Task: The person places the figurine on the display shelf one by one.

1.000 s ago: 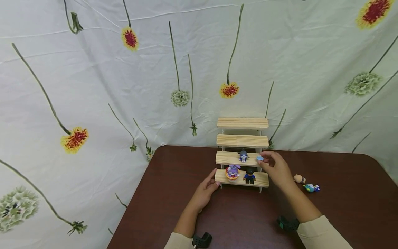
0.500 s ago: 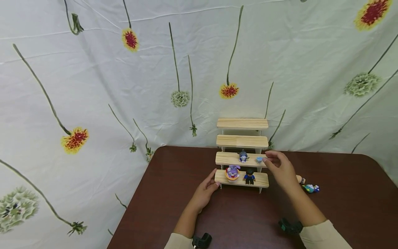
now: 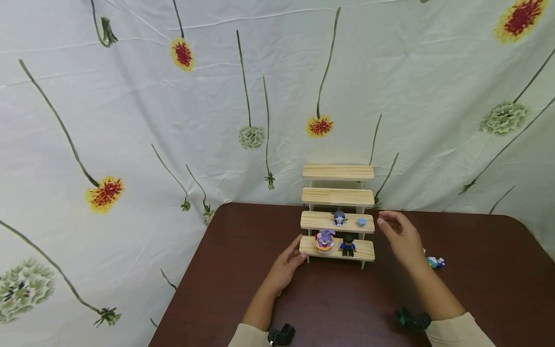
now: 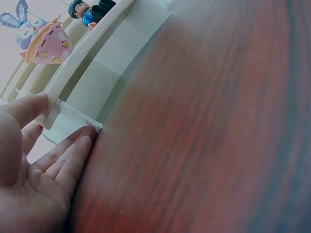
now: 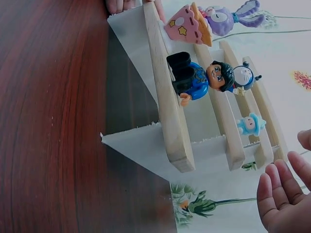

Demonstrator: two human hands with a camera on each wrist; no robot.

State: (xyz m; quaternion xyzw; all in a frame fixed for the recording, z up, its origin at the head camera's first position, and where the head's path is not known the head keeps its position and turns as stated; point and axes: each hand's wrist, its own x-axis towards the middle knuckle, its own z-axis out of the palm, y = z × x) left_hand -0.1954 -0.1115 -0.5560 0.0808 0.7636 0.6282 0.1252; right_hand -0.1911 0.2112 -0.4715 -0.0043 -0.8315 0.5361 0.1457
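Left hand (image 3: 281, 271), lower centre of the frame: fingers grip left end of the lowest step of the wooden shelf (image 3: 338, 195), thumb at the front edge. Shelf stands upright on the dark counter (image 3: 243, 255), centre-right, steps running left-right and rising toward the top of the frame. Lowest step, left part: purple rabbit figure (image 3: 324, 238), upright, ears up. Next step up, mid: dark-hatted figure (image 3: 339, 218), upright. Lowest step again, right of centre: black-haired figure (image 3: 348, 246), seated, legs toward the front edge. Light-blue figurine (image 3: 362, 222): second step from bottom, near right end, upright, long axis vertical, hat up. It's just left of the right hand (image 3: 403, 241), not touching; fingers loosely bent, thumb apart, holding nothing. Far right: blue-green toy (image 3: 435, 262) lying on counter, partly behind the forearm.
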